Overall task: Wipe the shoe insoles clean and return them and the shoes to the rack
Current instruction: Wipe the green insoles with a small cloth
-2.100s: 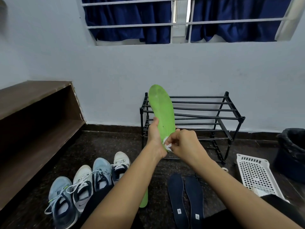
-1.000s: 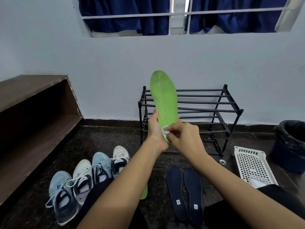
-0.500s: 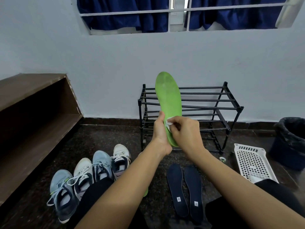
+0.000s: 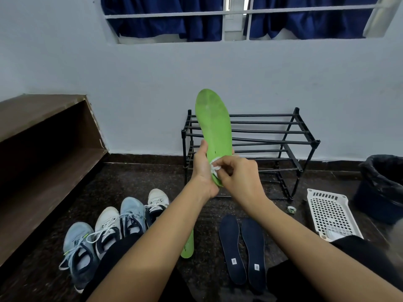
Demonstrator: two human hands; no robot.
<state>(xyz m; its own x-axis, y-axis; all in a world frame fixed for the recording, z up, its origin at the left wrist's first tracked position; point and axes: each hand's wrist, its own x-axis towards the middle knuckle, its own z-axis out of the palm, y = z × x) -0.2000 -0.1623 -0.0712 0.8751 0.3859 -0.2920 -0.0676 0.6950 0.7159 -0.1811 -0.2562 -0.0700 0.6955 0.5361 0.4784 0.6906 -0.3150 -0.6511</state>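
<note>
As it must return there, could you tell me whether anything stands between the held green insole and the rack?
Nothing visible does: the green insole, gripped by the left hand, is held up before the black rack, whose visible bars carry nothing.

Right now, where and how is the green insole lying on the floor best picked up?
Take the green insole by its near rounded end, the only part in view. It lies flat, so probably pinch up the thin edge, coming from the right, where bare floor separates it from the dark insoles.

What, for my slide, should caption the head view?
Left hand holds a green insole upright; right hand presses a white cloth to its lower end.
</note>
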